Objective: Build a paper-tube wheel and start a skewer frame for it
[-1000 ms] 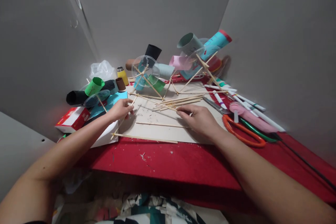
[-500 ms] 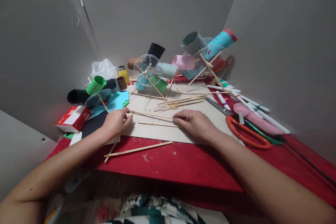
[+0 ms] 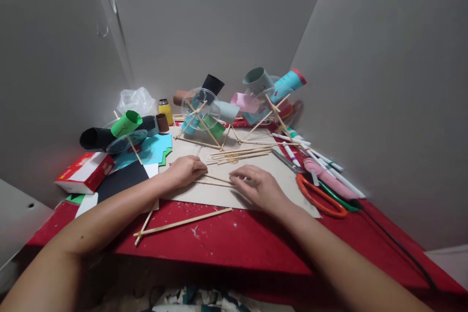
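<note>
Low over the beige board (image 3: 204,197), my left hand (image 3: 185,171) has its fingers bent together at the left end of a thin wooden stick (image 3: 218,178). The fingertips of my right hand (image 3: 258,184) pinch that stick's other end. Just below it, a second wooden stick (image 3: 214,184) lies on the board, partly behind my hands. Nearer the table's front edge, a joined pair of sticks (image 3: 183,222) forms a V, bound with a yellowish band at its left corner. Behind my hands are a bundle of loose sticks (image 3: 244,152) and a yellow rubber band (image 3: 231,158).
Stick frames carrying plastic discs (image 3: 186,107) and paper tubes (image 3: 257,80) stand at the back. To the right lie orange-handled scissors (image 3: 321,197), a pink glue gun (image 3: 329,180) and white paper rods (image 3: 343,178). A red-white box (image 3: 86,173) and black paper (image 3: 122,183) lie left.
My left hand has moved right along the stick, toward my right hand, so the gap between them is smaller. The camera view has shifted slightly.
</note>
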A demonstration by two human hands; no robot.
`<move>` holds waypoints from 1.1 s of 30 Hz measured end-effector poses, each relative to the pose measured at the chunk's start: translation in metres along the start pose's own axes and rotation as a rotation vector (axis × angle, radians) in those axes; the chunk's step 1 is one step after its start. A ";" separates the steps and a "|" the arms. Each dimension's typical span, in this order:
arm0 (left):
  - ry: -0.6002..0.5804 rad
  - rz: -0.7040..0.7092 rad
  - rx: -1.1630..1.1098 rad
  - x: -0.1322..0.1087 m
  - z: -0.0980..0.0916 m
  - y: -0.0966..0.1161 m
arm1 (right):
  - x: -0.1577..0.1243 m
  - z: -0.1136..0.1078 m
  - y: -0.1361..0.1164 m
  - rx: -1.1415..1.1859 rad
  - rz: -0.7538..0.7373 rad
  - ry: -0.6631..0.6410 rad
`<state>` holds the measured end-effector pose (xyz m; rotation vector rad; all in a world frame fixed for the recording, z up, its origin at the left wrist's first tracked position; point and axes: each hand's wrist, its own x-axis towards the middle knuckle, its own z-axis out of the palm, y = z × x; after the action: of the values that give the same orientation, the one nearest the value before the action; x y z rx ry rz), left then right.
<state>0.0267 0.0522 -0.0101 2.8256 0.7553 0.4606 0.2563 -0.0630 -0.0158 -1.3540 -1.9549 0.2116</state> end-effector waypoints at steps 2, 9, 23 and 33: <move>0.018 0.049 0.031 -0.003 0.004 -0.002 | -0.011 0.001 -0.016 0.040 -0.081 -0.040; 0.062 0.066 0.025 -0.004 0.013 -0.007 | -0.048 0.002 -0.050 -0.069 -0.182 -0.297; 0.085 0.025 0.082 -0.005 0.017 -0.007 | 0.047 -0.002 0.046 -0.405 0.170 -0.223; 0.099 -0.049 0.094 -0.005 0.015 -0.004 | 0.043 -0.004 0.051 -0.204 0.191 -0.107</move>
<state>0.0257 0.0515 -0.0268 2.8808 0.8858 0.5747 0.2891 -0.0048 -0.0188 -1.6957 -1.9768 0.1823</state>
